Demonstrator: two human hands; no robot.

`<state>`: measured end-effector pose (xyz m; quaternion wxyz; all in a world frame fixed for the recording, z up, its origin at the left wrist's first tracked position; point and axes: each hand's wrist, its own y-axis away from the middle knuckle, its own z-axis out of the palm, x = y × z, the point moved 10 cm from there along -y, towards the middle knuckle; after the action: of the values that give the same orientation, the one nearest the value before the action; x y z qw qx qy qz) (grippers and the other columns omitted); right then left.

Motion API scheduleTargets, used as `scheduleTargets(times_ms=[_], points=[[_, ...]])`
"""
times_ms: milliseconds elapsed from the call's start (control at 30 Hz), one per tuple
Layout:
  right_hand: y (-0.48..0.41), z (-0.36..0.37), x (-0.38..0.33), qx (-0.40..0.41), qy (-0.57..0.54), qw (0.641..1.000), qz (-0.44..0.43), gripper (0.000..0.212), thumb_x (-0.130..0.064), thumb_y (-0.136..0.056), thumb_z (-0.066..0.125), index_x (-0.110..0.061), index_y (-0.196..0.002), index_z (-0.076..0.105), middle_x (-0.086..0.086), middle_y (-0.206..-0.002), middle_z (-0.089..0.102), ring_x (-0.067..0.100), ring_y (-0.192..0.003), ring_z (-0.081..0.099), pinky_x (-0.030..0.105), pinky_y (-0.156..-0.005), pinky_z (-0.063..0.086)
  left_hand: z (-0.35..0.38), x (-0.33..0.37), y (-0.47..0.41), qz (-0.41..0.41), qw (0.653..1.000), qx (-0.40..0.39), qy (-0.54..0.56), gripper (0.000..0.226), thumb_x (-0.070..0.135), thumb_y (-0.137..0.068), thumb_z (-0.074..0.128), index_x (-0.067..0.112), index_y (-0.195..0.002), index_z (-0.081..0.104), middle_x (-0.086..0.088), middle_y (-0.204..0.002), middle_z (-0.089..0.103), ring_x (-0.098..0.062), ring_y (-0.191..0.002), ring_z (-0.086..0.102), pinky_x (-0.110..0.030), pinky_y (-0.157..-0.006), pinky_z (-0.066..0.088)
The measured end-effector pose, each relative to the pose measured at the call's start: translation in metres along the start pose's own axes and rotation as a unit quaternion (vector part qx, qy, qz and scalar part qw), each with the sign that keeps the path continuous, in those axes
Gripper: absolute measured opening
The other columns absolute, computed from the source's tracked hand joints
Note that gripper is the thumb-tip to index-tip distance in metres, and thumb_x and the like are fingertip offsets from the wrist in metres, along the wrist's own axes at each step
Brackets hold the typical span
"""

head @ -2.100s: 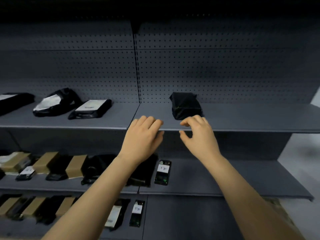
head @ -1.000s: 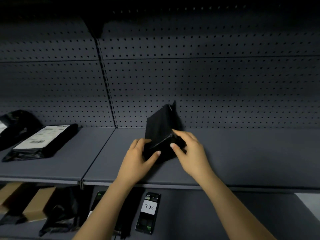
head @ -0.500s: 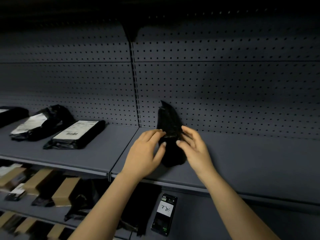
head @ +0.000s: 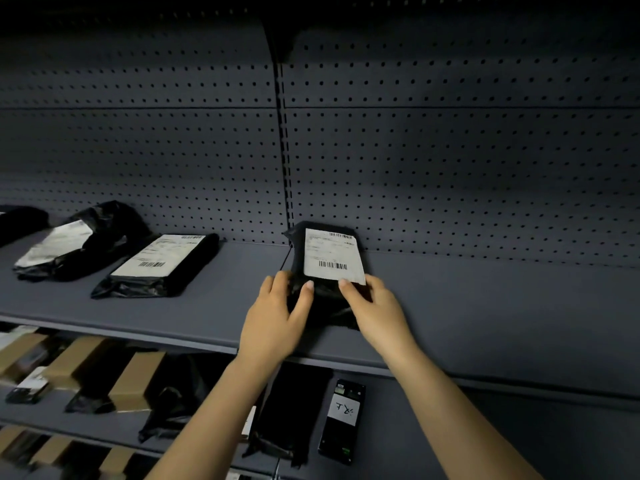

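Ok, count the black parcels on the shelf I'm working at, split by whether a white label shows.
White label showing: 3, the held parcel, the flat parcel, the crumpled parcel
No label visible: 1, the edge parcel, cut off by the frame
Total: 4

the parcel (head: 325,299) is glossy black plastic film with a matt white paper label (head: 333,254), on a matt grey metal shelf (head: 485,306) backed by pegboard (head: 450,168).
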<state>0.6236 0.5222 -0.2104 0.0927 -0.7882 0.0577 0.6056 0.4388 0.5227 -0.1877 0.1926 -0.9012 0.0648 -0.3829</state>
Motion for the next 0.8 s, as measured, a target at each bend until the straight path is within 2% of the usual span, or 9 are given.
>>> scheduleTargets(times_ms=[133,267,367,467,533,600,667,800], points=[[0.002,0.007,-0.002,0.019,0.033,0.999,-0.012,0.042,-0.044,-0.092,0.06,-0.03,-0.131,0.051,-0.02,-0.107,0.057,0.003,-0.102,0.055,0.021,-0.083,0.041,0.004,-0.017,0.001,-0.01,0.999,-0.025,0.04,0.033,0.051,-0.096,0.043,0.026,-0.116,0.051,0.011,-0.108,0.055,-0.009,-0.095,0.053,-0.029,-0.076,0.041],[0.003,0.012,-0.001,0.009,0.003,1.0,-0.01,0.04,-0.04,-0.092,0.061,-0.035,-0.131,0.05,-0.03,-0.105,0.055,-0.004,-0.102,0.052,0.02,-0.086,0.04,0.008,-0.023,-0.002,-0.032,0.99,-0.034,0.132,0.038,0.043,-0.095,0.053,0.026,-0.128,0.05,0.015,-0.12,0.053,-0.003,-0.108,0.051,-0.024,-0.085,0.04],[0.007,0.009,-0.004,0.03,-0.023,0.998,-0.04,0.04,-0.031,-0.091,0.066,-0.038,-0.127,0.052,-0.027,-0.111,0.061,-0.003,-0.112,0.056,0.023,-0.093,0.046,0.007,-0.025,-0.003,-0.018,0.98,-0.03,0.194,0.044,0.045,-0.084,0.055,0.027,-0.124,0.051,0.013,-0.122,0.058,-0.003,-0.113,0.055,-0.027,-0.091,0.048],[0.017,0.007,-0.01,0.054,-0.069,0.991,-0.102,0.047,-0.015,-0.089,0.069,-0.042,-0.122,0.05,-0.02,-0.121,0.063,-0.001,-0.117,0.057,0.026,-0.098,0.046,-0.001,-0.016,0.001,0.03,0.965,-0.017,0.26,0.045,0.033,-0.083,0.059,0.022,-0.125,0.05,0.009,-0.125,0.057,-0.001,-0.12,0.052,-0.028,-0.099,0.047],[0.025,0.005,-0.018,0.071,-0.098,0.983,-0.138,0.053,-0.005,-0.087,0.069,-0.037,-0.123,0.048,-0.016,-0.124,0.062,0.0,-0.118,0.057,0.022,-0.097,0.046,-0.007,-0.008,0.003,0.066,0.952,-0.008,0.298,0.045,0.024,-0.084,0.06,0.019,-0.127,0.048,0.006,-0.129,0.055,-0.008,-0.126,0.05,-0.034,-0.103,0.045],[0.032,0.003,-0.026,0.084,-0.122,0.975,-0.168,0.055,0.003,-0.086,0.068,-0.024,-0.128,0.046,-0.012,-0.126,0.059,0.0,-0.119,0.056,0.018,-0.095,0.047,-0.011,-0.003,0.003,0.085,0.942,-0.009,0.324,0.047,0.017,-0.086,0.06,0.018,-0.13,0.045,0.004,-0.133,0.053,-0.014,-0.13,0.048,-0.037,-0.106,0.043],[0.036,0.001,-0.034,0.092,-0.128,0.969,-0.189,0.055,0.006,-0.086,0.066,-0.014,-0.132,0.043,-0.009,-0.128,0.058,0.001,-0.121,0.056,0.016,-0.096,0.046,-0.014,0.001,0.002,0.099,0.934,-0.011,0.343,0.049,0.013,-0.086,0.06,0.018,-0.132,0.044,0.002,-0.136,0.051,-0.014,-0.132,0.047,-0.034,-0.108,0.041],[0.041,-0.003,-0.044,0.105,-0.12,0.966,-0.202,0.055,0.006,-0.086,0.067,-0.012,-0.132,0.043,-0.011,-0.126,0.058,0.0,-0.12,0.055,0.015,-0.095,0.045,-0.018,0.008,0.0,0.121,0.923,-0.022,0.364,0.048,0.01,-0.086,0.058,0.019,-0.131,0.044,0.0,-0.137,0.05,-0.012,-0.132,0.046,-0.026,-0.106,0.041]])
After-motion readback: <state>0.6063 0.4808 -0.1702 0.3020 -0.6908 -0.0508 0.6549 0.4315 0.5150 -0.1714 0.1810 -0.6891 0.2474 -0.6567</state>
